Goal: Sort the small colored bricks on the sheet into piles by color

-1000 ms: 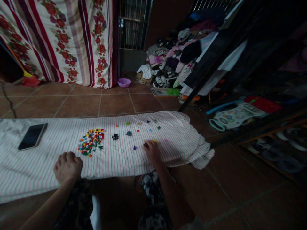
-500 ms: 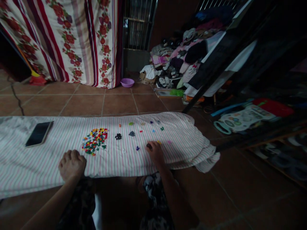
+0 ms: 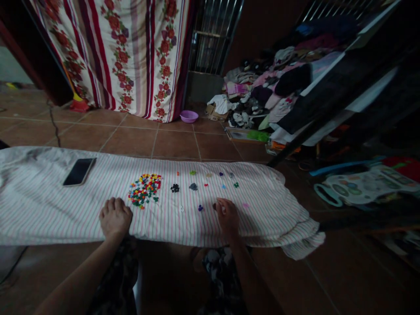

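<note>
On the striped cloth, a mixed pile of small coloured pieces lies just beyond and to the right of my left hand. That hand rests on the cloth with its fingers curled; whether it holds anything is hidden. My right hand is low over the cloth, thumb and fingers close together near a small dark brown piece. Left of it sit purple pieces, and farther left white ones. Black pieces, grey pieces and green pieces form separate little groups; pink ones lie to the right.
A phone lies on the left of the striped cloth. Beyond, on the tiled floor, are a purple basin, a red dustpan and a heap of clothes. A dark slanting bar stands at the right.
The camera view has shifted, so the scene sits farther right. My right hand has turned slightly and its fingers have moved at the brown piece. My left hand stays beside the mixed pile.
</note>
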Action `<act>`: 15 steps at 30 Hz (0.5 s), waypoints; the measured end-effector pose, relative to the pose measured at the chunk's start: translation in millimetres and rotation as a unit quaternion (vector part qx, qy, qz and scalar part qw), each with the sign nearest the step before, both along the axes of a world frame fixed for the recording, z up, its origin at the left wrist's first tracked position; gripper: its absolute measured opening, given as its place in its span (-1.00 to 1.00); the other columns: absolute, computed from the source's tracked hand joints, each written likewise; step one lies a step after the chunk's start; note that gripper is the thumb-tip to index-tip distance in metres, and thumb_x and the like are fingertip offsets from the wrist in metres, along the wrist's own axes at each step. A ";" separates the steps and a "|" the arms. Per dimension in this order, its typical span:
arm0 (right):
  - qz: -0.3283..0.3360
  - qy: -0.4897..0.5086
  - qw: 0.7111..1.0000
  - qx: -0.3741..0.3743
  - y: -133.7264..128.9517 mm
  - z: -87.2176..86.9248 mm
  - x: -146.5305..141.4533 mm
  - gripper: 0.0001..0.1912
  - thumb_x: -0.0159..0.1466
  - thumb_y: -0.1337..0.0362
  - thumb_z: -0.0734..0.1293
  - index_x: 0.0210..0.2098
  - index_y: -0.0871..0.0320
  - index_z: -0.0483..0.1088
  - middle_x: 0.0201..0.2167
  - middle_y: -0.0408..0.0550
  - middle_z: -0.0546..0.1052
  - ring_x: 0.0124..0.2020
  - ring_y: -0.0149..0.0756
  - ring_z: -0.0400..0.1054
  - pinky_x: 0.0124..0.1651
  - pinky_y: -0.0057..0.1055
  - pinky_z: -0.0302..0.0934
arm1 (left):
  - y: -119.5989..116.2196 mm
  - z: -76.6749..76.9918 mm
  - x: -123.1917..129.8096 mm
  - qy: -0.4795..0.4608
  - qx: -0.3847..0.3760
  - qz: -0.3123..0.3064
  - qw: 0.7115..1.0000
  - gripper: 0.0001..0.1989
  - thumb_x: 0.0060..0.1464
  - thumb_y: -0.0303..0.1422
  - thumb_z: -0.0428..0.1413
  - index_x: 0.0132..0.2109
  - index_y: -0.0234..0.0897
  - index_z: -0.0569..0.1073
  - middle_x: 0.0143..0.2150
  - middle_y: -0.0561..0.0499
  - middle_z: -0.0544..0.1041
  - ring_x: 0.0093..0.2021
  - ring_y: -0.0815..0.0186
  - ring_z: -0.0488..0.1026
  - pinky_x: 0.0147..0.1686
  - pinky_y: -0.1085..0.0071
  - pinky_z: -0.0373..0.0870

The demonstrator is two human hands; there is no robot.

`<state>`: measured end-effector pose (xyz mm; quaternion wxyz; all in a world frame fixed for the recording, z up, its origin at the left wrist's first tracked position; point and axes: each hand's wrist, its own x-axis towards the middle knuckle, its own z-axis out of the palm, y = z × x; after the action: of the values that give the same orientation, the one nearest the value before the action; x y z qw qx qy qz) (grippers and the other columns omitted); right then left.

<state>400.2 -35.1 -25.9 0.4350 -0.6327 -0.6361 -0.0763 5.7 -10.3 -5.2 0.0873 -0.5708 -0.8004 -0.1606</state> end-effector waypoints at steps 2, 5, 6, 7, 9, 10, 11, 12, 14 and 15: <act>0.019 -0.005 1.000 0.011 5.1 7.9 -5.5 -0.71 0.37 0.13 0.18 -0.21 0.15 0.46 -0.28 0.07 0.55 -0.21 -0.19 0.41 -0.16 -0.23 0.34 | 0.7 -1.7 -0.5 0.006 0.008 -0.004 1.000 -0.63 0.19 -0.34 -0.17 0.00 -0.37 0.41 0.15 -0.24 0.42 0.18 0.04 0.30 0.10 0.13 0.20; 0.049 0.002 0.999 0.013 16.8 21.8 -25.9 -0.71 0.38 0.16 0.16 -0.20 0.13 0.48 -0.24 0.07 0.55 -0.18 -0.20 0.42 -0.11 -0.22 0.35 | 1.7 -4.6 -1.4 0.012 0.010 -0.007 1.000 -0.63 0.20 -0.35 -0.17 0.01 -0.38 0.41 0.16 -0.24 0.42 0.21 0.03 0.28 0.13 0.13 0.18; 0.063 0.008 0.998 0.006 21.8 26.1 -36.3 -0.71 0.38 0.18 0.16 -0.18 0.13 0.48 -0.22 0.06 0.55 -0.17 -0.20 0.42 -0.11 -0.24 0.35 | 1.9 -5.3 -1.7 0.013 0.008 -0.008 1.000 -0.63 0.20 -0.35 -0.17 0.01 -0.38 0.41 0.16 -0.25 0.42 0.22 0.02 0.27 0.13 0.12 0.17; 0.082 0.014 0.996 -0.007 27.3 29.8 -48.3 -0.70 0.37 0.20 0.15 -0.17 0.13 0.49 -0.21 0.06 0.55 -0.17 -0.21 0.42 -0.12 -0.26 0.36 | 2.1 -5.9 -1.9 0.013 0.006 -0.008 1.000 -0.63 0.20 -0.36 -0.17 0.02 -0.39 0.41 0.17 -0.26 0.41 0.23 0.01 0.26 0.14 0.11 0.17; 0.123 0.018 0.991 -0.040 39.6 35.0 -75.6 -0.71 0.35 0.26 0.16 -0.17 0.14 0.51 -0.21 0.06 0.55 -0.17 -0.23 0.43 -0.11 -0.29 0.35 | 2.2 -6.5 -2.0 0.013 0.003 -0.009 1.000 -0.62 0.20 -0.36 -0.16 0.04 -0.41 0.40 0.18 -0.28 0.40 0.25 0.00 0.24 0.16 0.10 0.15; 0.147 0.014 0.987 -0.061 46.2 36.4 -90.1 -0.72 0.33 0.29 0.17 -0.19 0.14 0.52 -0.20 0.06 0.55 -0.16 -0.23 0.43 -0.08 -0.28 0.34 | 2.2 -6.5 -1.9 0.011 0.001 -0.010 1.000 -0.61 0.20 -0.36 -0.16 0.05 -0.41 0.40 0.18 -0.28 0.40 0.26 0.00 0.23 0.17 0.10 0.15; 0.168 0.007 0.982 -0.082 52.9 37.2 -104.5 -0.74 0.31 0.32 0.19 -0.21 0.14 0.53 -0.21 0.05 0.54 -0.15 -0.22 0.42 -0.04 -0.27 0.33 | 2.2 -6.3 -1.8 0.010 0.000 -0.010 1.000 -0.61 0.20 -0.36 -0.16 0.05 -0.42 0.40 0.19 -0.29 0.40 0.27 -0.01 0.22 0.18 0.09 0.14; 0.187 0.000 0.977 -0.104 59.5 37.6 -118.5 -0.75 0.29 0.35 0.21 -0.21 0.15 0.53 -0.20 0.05 0.54 -0.13 -0.22 0.42 -0.01 -0.28 0.31 | 2.2 -6.0 -1.6 0.008 -0.001 -0.009 1.000 -0.60 0.20 -0.36 -0.16 0.06 -0.42 0.40 0.19 -0.29 0.39 0.27 -0.01 0.22 0.18 0.09 0.13; 0.213 -0.016 0.964 -0.158 71.9 38.3 -143.9 -0.75 0.27 0.40 0.23 -0.18 0.14 0.54 -0.18 0.04 0.53 -0.10 -0.24 0.40 0.02 -0.32 0.28 | 2.5 -5.1 -1.2 0.003 -0.002 -0.008 1.000 -0.60 0.20 -0.36 -0.16 0.06 -0.41 0.40 0.20 -0.28 0.39 0.27 -0.01 0.22 0.19 0.09 0.13; 0.220 -0.030 0.956 -0.191 77.5 38.8 -155.1 -0.74 0.27 0.40 0.24 -0.16 0.12 0.53 -0.18 0.02 0.54 -0.08 -0.25 0.39 0.04 -0.34 0.26 | 2.6 -4.6 -0.9 -0.001 -0.003 -0.006 1.000 -0.60 0.20 -0.36 -0.16 0.07 -0.41 0.40 0.20 -0.28 0.39 0.27 0.00 0.22 0.19 0.09 0.13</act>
<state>245.1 42.5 13.0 0.2929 -0.5457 -0.7751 0.1249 4.8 -7.7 -9.9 0.0838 -0.5760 -0.7974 -0.1594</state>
